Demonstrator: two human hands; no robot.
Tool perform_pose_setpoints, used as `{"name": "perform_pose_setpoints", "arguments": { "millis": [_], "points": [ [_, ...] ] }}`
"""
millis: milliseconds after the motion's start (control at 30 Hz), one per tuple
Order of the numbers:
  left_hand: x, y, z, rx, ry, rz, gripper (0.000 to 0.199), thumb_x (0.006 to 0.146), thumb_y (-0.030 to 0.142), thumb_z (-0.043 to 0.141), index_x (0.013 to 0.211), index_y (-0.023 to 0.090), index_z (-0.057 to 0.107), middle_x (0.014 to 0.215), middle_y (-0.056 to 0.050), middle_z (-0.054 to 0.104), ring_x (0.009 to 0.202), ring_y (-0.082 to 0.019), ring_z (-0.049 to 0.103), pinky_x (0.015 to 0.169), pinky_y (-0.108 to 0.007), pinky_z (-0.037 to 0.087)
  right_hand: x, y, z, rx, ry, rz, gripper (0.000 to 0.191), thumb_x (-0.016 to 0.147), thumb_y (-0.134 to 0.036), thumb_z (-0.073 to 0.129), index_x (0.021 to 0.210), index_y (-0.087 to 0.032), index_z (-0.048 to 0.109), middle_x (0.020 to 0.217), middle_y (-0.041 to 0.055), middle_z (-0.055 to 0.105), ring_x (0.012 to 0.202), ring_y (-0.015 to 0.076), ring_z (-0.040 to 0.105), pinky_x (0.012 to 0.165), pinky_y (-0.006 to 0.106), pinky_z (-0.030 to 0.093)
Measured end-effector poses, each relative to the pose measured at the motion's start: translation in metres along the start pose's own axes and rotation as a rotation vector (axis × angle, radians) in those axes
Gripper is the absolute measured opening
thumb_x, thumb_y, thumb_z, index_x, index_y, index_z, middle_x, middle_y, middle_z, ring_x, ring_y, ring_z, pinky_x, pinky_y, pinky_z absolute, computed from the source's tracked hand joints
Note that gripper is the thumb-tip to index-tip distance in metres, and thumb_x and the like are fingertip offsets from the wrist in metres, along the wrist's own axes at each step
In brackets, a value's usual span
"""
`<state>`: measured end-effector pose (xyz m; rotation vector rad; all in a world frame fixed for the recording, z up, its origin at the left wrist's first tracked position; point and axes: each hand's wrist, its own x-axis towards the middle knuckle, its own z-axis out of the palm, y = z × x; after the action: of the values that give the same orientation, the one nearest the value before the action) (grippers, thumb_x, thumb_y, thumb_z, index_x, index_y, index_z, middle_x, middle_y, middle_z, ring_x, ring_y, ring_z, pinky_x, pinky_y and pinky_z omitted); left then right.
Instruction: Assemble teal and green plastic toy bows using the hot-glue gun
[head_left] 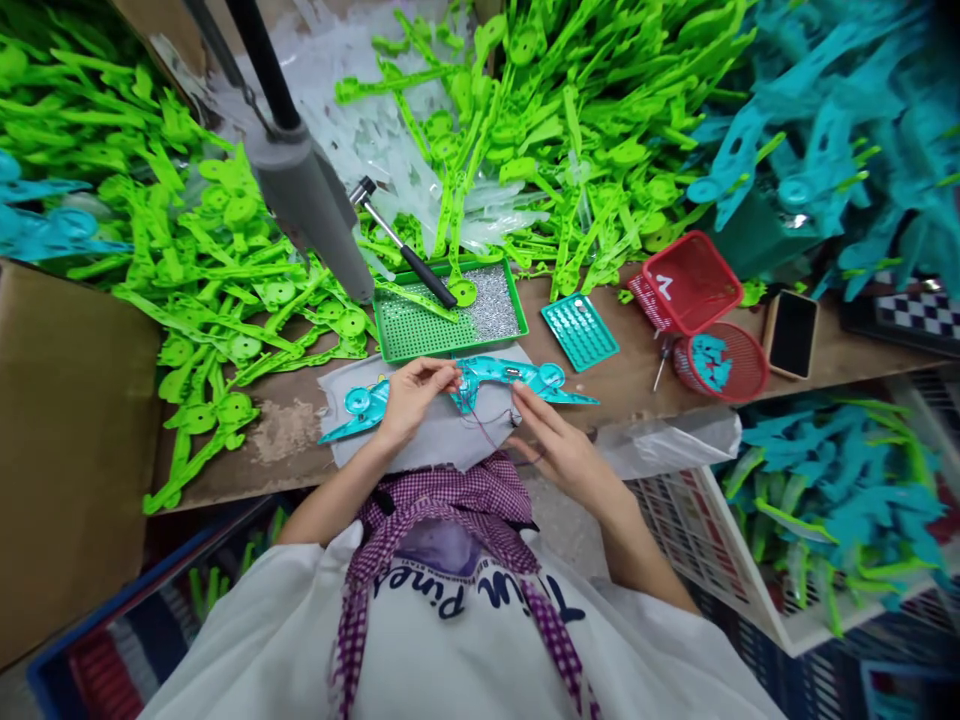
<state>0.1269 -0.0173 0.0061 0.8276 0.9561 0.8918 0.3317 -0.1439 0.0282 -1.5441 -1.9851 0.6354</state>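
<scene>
A long turquoise plastic part (487, 372) lies across a grey cloth (435, 440) at the table's front edge, its left end beyond my left hand. My left hand (411, 395) is closed in a pinch over the middle of the part; what is between the fingertips is too small to make out. A thin dark red wire (480, 425) runs down from the part toward my right hand. Stretched fingers of my right hand (551, 440) meet the part's lower edge, with the thumb held apart below. A small dark piece (513, 372) sits in the part near those fingertips.
Beyond the cloth stands a green tray (416, 340) of small metal pieces, with a hammer (409, 255) across it. A teal grid tray (580, 332), red baskets (724, 370) and a phone (792, 335) are rightward. Heaped lime parts (247, 230) surround a grey hanging tool (307, 200).
</scene>
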Motion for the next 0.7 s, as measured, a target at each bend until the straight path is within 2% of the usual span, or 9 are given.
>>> {"name": "perform_pose_setpoints", "arguments": {
  "millis": [100, 200, 267, 333, 400, 467, 533, 633, 700],
  "points": [
    [0.0, 0.001, -0.013, -0.003, 0.17, 0.122, 0.044, 0.065, 0.053, 0.087, 0.085, 0.016, 0.072, 0.078, -0.004, 0.075, 0.066, -0.012, 0.068, 0.064, -0.024, 0.056, -0.013, 0.008, -0.006, -0.061, 0.041, 0.057, 0.064, 0.097, -0.028, 0.055, 0.158, -0.031, 0.034, 0.159, 0.0088, 0.045, 0.144, 0.0258, 0.049, 0.114, 0.045, 0.051],
    [-0.006, 0.008, -0.036, 0.13, 0.341, 0.307, 0.035, 0.073, 0.048, 0.083, 0.086, 0.017, 0.073, 0.076, -0.003, 0.074, 0.063, -0.01, 0.066, 0.061, -0.022, 0.053, -0.029, 0.026, -0.029, -0.185, 0.178, 0.139, 0.074, 0.093, -0.034, 0.061, 0.16, -0.03, 0.028, 0.163, 0.0108, 0.037, 0.148, 0.029, 0.041, 0.118, 0.052, 0.044],
    [-0.013, 0.013, -0.055, 0.26, 0.411, 0.424, 0.028, 0.076, 0.043, 0.081, 0.086, 0.018, 0.074, 0.08, -0.003, 0.074, 0.067, -0.011, 0.066, 0.063, -0.022, 0.053, -0.04, 0.046, -0.052, -0.269, 0.318, 0.195, 0.078, 0.091, -0.039, 0.062, 0.16, -0.028, 0.027, 0.166, 0.0116, 0.031, 0.153, 0.031, 0.033, 0.122, 0.057, 0.035],
    [-0.021, 0.017, -0.072, 0.367, 0.455, 0.501, 0.023, 0.075, 0.04, 0.081, 0.081, 0.018, 0.075, 0.085, -0.004, 0.074, 0.08, -0.014, 0.069, 0.066, -0.022, 0.054, -0.045, 0.074, -0.072, -0.324, 0.502, 0.305, 0.072, 0.093, -0.043, 0.055, 0.158, -0.022, 0.032, 0.166, 0.0133, 0.03, 0.155, 0.0315, 0.028, 0.124, 0.06, 0.029],
    [-0.03, 0.019, -0.084, 0.43, 0.468, 0.489, 0.022, 0.073, 0.04, 0.081, 0.077, 0.019, 0.075, 0.087, -0.005, 0.074, 0.085, -0.016, 0.069, 0.066, -0.023, 0.054, -0.044, 0.104, -0.083, -0.371, 0.665, 0.534, 0.065, 0.096, -0.043, 0.045, 0.154, -0.014, 0.038, 0.165, 0.0178, 0.03, 0.155, 0.0311, 0.027, 0.124, 0.059, 0.026],
    [-0.038, 0.019, -0.091, 0.458, 0.459, 0.41, 0.022, 0.073, 0.039, 0.08, 0.077, 0.018, 0.075, 0.083, -0.004, 0.075, 0.075, -0.016, 0.068, 0.061, -0.024, 0.054, -0.038, 0.13, -0.083, -0.38, 0.67, 0.761, 0.065, 0.096, -0.039, 0.04, 0.151, -0.006, 0.041, 0.163, 0.0237, 0.03, 0.155, 0.0328, 0.027, 0.124, 0.06, 0.026],
    [-0.047, 0.02, -0.095, 0.456, 0.468, 0.355, 0.021, 0.073, 0.037, 0.079, 0.081, 0.018, 0.077, 0.079, -0.004, 0.075, 0.062, -0.013, 0.065, 0.057, -0.024, 0.054, -0.033, 0.146, -0.077, -0.37, 0.602, 0.876, 0.065, 0.094, -0.036, 0.038, 0.148, 0.0, 0.042, 0.162, 0.0278, 0.03, 0.154, 0.0345, 0.028, 0.123, 0.059, 0.028],
    [-0.058, 0.022, -0.094, 0.43, 0.532, 0.339, 0.022, 0.073, 0.035, 0.08, 0.085, 0.017, 0.077, 0.074, -0.002, 0.075, 0.056, -0.012, 0.064, 0.055, -0.023, 0.054, -0.03, 0.15, -0.07, -0.391, 0.557, 0.882, 0.065, 0.093, -0.035, 0.038, 0.147, 0.002, 0.043, 0.162, 0.0287, 0.03, 0.153, 0.0365, 0.029, 0.121, 0.06, 0.031],
    [-0.063, 0.023, -0.088, 0.426, 0.536, 0.329, 0.024, 0.071, 0.035, 0.082, 0.087, 0.018, 0.077, 0.073, -0.002, 0.075, 0.057, -0.012, 0.066, 0.055, -0.023, 0.055, -0.03, 0.146, -0.075, -0.419, 0.553, 0.854, 0.064, 0.093, -0.037, 0.041, 0.148, -0.004, 0.045, 0.163, 0.0259, 0.03, 0.152, 0.0398, 0.031, 0.119, 0.065, 0.032]
  ]
}}
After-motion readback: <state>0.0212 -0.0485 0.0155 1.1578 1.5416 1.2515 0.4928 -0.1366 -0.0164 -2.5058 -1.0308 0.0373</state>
